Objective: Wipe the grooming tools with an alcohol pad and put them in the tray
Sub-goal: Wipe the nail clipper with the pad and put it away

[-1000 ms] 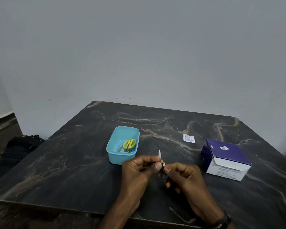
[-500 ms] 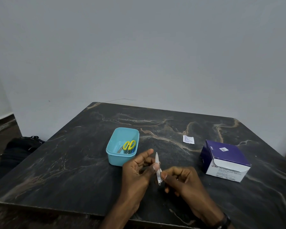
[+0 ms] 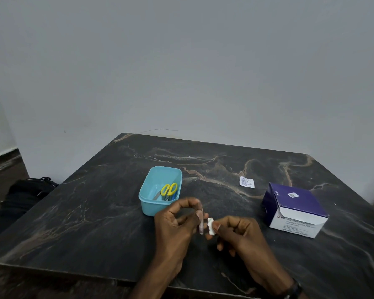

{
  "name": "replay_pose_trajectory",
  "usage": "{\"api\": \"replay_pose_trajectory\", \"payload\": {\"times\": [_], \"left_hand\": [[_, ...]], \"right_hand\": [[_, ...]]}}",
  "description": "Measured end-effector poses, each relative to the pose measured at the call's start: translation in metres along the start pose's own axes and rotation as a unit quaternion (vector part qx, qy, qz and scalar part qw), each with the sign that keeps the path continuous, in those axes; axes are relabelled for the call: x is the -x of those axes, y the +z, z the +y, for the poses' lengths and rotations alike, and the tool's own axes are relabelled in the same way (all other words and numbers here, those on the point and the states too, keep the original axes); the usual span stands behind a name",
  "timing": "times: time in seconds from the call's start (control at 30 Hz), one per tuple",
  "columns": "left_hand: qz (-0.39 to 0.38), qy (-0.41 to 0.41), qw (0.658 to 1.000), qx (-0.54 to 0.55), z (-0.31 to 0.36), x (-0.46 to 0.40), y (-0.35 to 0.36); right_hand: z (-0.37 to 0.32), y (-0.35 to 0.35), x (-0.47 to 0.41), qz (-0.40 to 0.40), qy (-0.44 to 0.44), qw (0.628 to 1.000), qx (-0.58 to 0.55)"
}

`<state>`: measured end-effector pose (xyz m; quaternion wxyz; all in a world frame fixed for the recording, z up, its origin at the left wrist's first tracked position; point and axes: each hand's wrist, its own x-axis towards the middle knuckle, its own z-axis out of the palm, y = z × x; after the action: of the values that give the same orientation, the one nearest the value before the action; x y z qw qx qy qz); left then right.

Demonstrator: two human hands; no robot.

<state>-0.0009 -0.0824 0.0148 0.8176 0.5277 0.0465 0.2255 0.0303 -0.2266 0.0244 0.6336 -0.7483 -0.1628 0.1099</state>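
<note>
Your left hand pinches a thin metal grooming tool in curled fingers; your right hand pinches the white alcohol pad beside it. The blue tray sits at eleven o'clock on the surface.

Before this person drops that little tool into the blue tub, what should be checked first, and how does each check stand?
1. Left hand grips the small tool: ok.
2. Right hand pinches the white pad: ok.
3. Tool fully wiped: cannot tell.
4. Blue tray is open-topped and close by the left hand: ok.
5. Room in the tray beside the yellow-handled scissors: ok.
</note>
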Motion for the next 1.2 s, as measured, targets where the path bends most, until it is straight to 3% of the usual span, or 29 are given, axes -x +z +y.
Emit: {"api": "replay_pose_trajectory", "payload": {"times": [0.43,0.6,0.77,1.2], "left_hand": [[-0.006,-0.042,0.999,-0.003,-0.001,-0.001,0.003],[-0.047,-0.032,0.995,-0.081,-0.004,0.001,0.002],[-0.038,0.015,0.992,-0.121,-0.006,0.001,0.0],[-0.058,0.037,0.986,-0.15,-0.01,0.0,0.002]], "right_hand": [[0.003,-0.001,-0.003,0.104,-0.009,0.992,-0.065],[0.004,-0.004,-0.003,0.094,-0.019,0.994,-0.06],[0.003,-0.002,-0.003,0.071,-0.003,0.994,-0.077],[0.006,-0.002,-0.005,0.089,-0.004,0.995,-0.034]]}}
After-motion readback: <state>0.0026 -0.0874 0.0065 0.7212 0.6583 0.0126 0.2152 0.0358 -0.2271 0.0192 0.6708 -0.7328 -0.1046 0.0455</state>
